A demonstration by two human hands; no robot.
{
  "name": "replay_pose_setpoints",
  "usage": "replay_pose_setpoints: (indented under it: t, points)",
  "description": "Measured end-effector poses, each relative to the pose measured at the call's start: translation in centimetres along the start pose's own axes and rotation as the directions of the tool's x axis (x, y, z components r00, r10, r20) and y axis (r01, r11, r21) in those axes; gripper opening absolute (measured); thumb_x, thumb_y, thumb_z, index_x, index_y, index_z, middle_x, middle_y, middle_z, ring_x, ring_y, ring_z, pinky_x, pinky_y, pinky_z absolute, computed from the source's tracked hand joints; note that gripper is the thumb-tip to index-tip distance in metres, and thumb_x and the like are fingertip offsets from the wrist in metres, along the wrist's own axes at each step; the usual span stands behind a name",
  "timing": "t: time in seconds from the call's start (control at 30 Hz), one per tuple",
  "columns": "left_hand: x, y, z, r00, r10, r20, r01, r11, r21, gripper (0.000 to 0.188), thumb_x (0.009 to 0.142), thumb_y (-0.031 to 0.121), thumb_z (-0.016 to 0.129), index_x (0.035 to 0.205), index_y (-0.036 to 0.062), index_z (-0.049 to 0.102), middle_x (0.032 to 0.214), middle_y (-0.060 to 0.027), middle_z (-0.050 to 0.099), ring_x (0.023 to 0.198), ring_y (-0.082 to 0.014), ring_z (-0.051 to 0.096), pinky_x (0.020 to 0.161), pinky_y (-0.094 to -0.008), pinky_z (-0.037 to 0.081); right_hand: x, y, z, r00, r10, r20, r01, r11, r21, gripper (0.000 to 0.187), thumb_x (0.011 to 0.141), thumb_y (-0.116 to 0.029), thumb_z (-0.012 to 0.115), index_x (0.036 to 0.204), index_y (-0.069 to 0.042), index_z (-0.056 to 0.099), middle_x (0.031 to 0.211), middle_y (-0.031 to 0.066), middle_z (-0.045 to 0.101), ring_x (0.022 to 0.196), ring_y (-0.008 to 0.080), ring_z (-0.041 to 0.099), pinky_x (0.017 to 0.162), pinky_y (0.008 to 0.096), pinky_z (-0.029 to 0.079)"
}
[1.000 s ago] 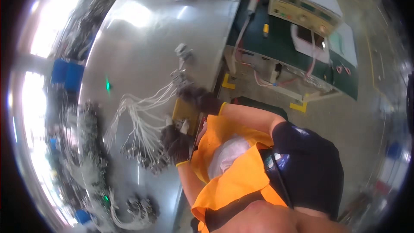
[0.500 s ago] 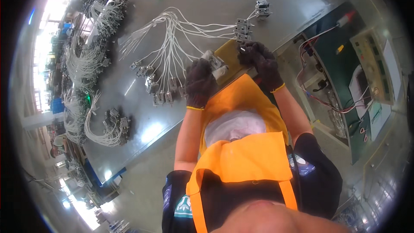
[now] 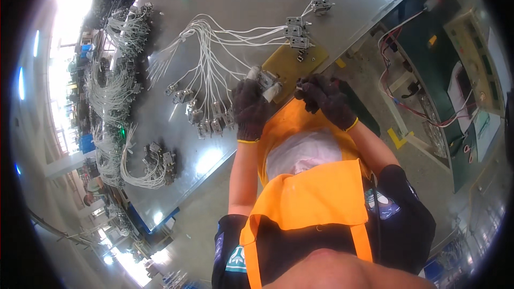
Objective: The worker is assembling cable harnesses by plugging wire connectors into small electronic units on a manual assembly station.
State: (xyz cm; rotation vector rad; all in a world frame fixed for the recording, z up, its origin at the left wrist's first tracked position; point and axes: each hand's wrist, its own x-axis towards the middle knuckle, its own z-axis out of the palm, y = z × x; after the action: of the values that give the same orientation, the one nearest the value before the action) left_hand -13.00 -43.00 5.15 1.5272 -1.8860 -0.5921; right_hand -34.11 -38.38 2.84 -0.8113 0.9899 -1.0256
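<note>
Both hands wear dark knit gloves with yellow cuffs. My left hand [image 3: 250, 106] is closed at the left edge of a yellow-brown board [image 3: 292, 67], against a silvery metal part with a whitish wrapped piece [image 3: 270, 83]. Over the board's near edge, my right hand [image 3: 327, 100] is closed, fingertips pinched; what they hold, if anything, is too small to make out. Several box-shaped metal parts [image 3: 296, 31] stand at the board's far edge, joined to white wires [image 3: 206, 37]. A small dark metal piece [image 3: 301, 53] lies on the board beside them.
More wired metal parts [image 3: 206, 126] fan out left of my left hand on the grey metal table [image 3: 171, 75]. Two more metal parts [image 3: 320, 0] stand farther back. Wire bundles [image 3: 110, 88] line the left edge. At right is a dark green bench [image 3: 455, 144] with cables and scissors [image 3: 468, 152].
My right hand has drawn back toward me from the metal parts at the board's far edge, uncovering the board and the small dark piece. My left hand stays at the wrapped metal part.
</note>
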Motion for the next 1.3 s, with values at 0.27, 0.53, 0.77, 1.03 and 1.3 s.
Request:
replay_pose_setpoints:
  t: [0.27, 0.53, 0.77, 1.03, 1.3]
  points:
    - [-0.5, 0.2, -0.3, 1.000, 0.010, -0.012, -0.008, 0.991, 0.133, 0.062, 0.077, 0.017, 0.079, 0.132, 0.0022, 0.055, 0.101, -0.0166, 0.065, 0.092, -0.0256, 0.064, 0.084, -0.0368, 0.050, -0.5, 0.3, 1.1, 0.998, -0.056, 0.022, 0.058, 0.996, -0.070, 0.025, 0.101, -0.016, 0.053, 0.120, -0.001, 0.057, 0.092, 0.0057, 0.068, 0.070, 0.0100, 0.061, 0.065, 0.0248, 0.052]
    - [0.0, 0.2, -0.3, 0.982, 0.176, -0.074, -0.165, 0.978, 0.127, 0.054, 0.080, 0.032, 0.076, 0.124, 0.0048, 0.061, 0.099, -0.0175, 0.067, 0.092, -0.0367, 0.063, 0.085, -0.0443, 0.049, 0.5, 2.1, 4.7, 0.978, -0.210, 0.015, 0.205, 0.935, -0.289, 0.023, 0.098, -0.008, 0.057, 0.119, -0.004, 0.064, 0.098, 0.0087, 0.068, 0.080, 0.0134, 0.064, 0.071, 0.0268, 0.052]
    - [0.3, 4.0, -2.0, 0.995, -0.091, 0.038, 0.084, 0.983, 0.164, 0.052, 0.083, 0.038, 0.070, 0.123, 0.0056, 0.062, 0.111, -0.0179, 0.065, 0.102, -0.0376, 0.060, 0.091, -0.0456, 0.047, 1.6, -0.4, 4.5, 0.642, -0.726, 0.246, 0.701, 0.425, -0.573, 0.019, 0.095, -0.009, 0.060, 0.112, -0.008, 0.067, 0.104, 0.0121, 0.067, 0.085, 0.0214, 0.065, 0.070, 0.0306, 0.052]
    - [-0.9, 0.5, 0.0, 0.999, 0.034, -0.038, -0.024, 0.971, 0.237, 0.053, 0.079, 0.044, 0.072, 0.119, 0.0120, 0.060, 0.106, -0.0151, 0.065, 0.097, -0.0400, 0.059, 0.083, -0.0487, 0.049, 1.7, 3.3, 3.7, 0.990, 0.138, 0.009, -0.130, 0.909, 0.395, 0.015, 0.100, -0.018, 0.053, 0.109, -0.013, 0.064, 0.084, 0.0014, 0.062, 0.055, 0.0126, 0.054, 0.049, 0.0243, 0.043]
    - [-1.1, 1.6, -1.4, 0.994, -0.048, 0.095, 0.037, 0.993, 0.114, 0.053, 0.080, 0.027, 0.076, 0.124, 0.0040, 0.059, 0.117, -0.0207, 0.060, 0.108, -0.0401, 0.057, 0.094, -0.0458, 0.047, -0.7, 2.3, 4.4, 0.916, 0.360, 0.176, -0.368, 0.583, 0.724, 0.017, 0.099, -0.017, 0.051, 0.111, -0.009, 0.060, 0.076, -0.0008, 0.060, 0.048, 0.0137, 0.049, 0.044, 0.0268, 0.042]
